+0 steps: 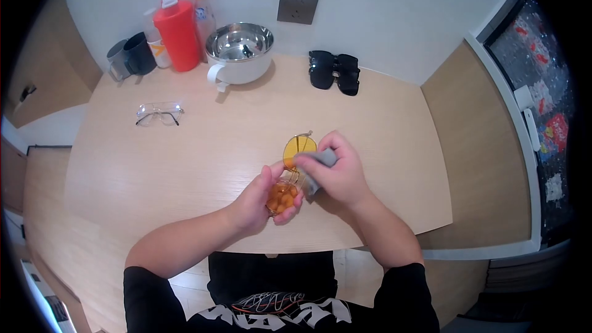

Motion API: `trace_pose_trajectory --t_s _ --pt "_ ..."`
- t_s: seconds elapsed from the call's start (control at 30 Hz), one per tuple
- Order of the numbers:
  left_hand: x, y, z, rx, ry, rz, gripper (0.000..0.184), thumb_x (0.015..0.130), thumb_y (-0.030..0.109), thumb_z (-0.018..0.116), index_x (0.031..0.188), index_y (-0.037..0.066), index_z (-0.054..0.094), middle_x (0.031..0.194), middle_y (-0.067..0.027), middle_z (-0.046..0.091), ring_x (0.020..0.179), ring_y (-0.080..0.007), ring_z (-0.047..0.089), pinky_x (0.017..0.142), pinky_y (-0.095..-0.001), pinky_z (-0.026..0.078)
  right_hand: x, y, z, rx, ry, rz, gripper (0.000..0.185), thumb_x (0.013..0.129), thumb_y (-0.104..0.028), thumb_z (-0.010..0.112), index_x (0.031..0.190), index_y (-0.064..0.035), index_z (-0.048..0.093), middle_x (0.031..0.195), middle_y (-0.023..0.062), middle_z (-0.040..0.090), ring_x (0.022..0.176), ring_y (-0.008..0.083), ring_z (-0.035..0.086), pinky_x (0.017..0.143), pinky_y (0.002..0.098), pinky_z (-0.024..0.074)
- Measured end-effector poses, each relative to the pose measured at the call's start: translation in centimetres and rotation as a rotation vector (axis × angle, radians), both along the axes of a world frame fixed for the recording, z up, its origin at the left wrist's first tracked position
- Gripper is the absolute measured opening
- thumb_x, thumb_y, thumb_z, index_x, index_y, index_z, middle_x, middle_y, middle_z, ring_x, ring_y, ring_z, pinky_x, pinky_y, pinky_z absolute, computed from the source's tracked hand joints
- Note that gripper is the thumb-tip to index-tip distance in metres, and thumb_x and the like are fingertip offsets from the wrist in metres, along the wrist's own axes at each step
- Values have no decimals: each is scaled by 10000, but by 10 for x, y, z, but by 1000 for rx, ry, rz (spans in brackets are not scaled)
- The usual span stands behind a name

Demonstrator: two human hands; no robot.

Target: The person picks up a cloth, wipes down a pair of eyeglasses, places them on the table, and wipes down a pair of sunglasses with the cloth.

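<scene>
Yellow-tinted glasses with a thin metal frame [298, 148] are held over the front part of the table. My left hand [262, 200] is closed on them from below, its fingers showing through the lower lens. My right hand [340, 172] pinches a grey cloth [319, 163] beside the upper lens, partly covering the glasses' middle. The cloth hangs down between the two hands. Whether it touches the lens is hard to tell.
Clear glasses [159, 113] lie at the left on the table [228, 129]. Black sunglasses [333, 73] lie at the back right. Along the wall stand a steel-lined white bowl [243, 68], a red bottle [179, 34], a clear bottle [204, 15] and several cups [140, 54].
</scene>
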State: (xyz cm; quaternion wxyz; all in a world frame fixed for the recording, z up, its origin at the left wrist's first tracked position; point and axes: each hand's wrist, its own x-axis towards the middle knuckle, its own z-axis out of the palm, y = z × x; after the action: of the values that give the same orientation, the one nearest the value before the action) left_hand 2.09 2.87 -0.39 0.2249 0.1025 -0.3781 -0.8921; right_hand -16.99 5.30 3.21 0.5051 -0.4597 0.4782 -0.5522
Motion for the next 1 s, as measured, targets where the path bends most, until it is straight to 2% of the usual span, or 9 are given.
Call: trace_pose_trajectory --t_s 0.13,0.33,0.43,0.47,0.57,0.67,0.77,0.87,1.0 --pt "-1 1 4 21 -16 59 799 932 740 304 1468 147 304 886 -35 566 646 -84 500 531 -201 359 2 -3 -2 -1 223 35 277 840 -101 763 848 -52 490 817 46 586 736 94 585 586 253 489" --pt "-4 4 -4 -31 39 -5 816 923 762 259 1453 145 330 901 -43 571 643 -85 496 532 -209 353 -1 -2 7 30 -180 -173 267 819 -108 785 884 -41 536 837 51 600 750 99 589 609 257 500" --pt "-2 5 -2 -3 13 24 827 916 767 280 1446 134 337 904 -43 570 638 -74 485 526 -197 347 2 0 17 98 156 43 265 820 -97 783 820 -54 521 842 54 629 746 98 608 626 263 515" --pt "-1 4 -1 12 -3 39 833 912 769 292 1444 130 339 904 -43 569 635 -70 481 522 -191 345 9 0 10 122 117 74 263 815 -112 793 821 -53 537 840 49 635 736 88 596 622 256 507" --pt "-2 5 2 -36 -16 64 850 904 780 290 1445 127 336 899 -45 564 626 -69 465 515 -191 342 7 1 22 112 310 44 284 827 -158 792 809 -39 535 831 37 592 756 87 564 618 254 492" --pt "-5 4 0 -50 23 31 870 895 798 250 1445 130 336 897 -50 558 619 -76 453 520 -198 339 -5 -6 -9 75 -95 -139 319 810 -181 805 800 -44 517 827 43 588 746 96 566 626 252 497" --pt "-5 7 -1 -68 18 22 882 888 807 234 1451 135 332 900 -45 554 616 -73 442 534 -197 329 0 -3 4 34 -32 -137 331 820 -184 794 775 -49 496 785 40 576 724 87 557 598 257 490" --pt "-1 9 2 -19 -87 73 903 875 818 258 1450 126 330 896 -30 547 621 -61 430 537 -186 315 14 4 13 -127 374 -114 305 844 -166 768 773 -32 503 754 42 580 682 78 548 553 254 470" --pt "-1 6 4 -113 -92 51 893 879 815 252 1432 121 352 895 -24 544 635 -53 424 542 -187 317 6 3 18 -119 425 -90 342 837 -235 777 769 -16 524 691 58 592 636 85 554 536 265 467"
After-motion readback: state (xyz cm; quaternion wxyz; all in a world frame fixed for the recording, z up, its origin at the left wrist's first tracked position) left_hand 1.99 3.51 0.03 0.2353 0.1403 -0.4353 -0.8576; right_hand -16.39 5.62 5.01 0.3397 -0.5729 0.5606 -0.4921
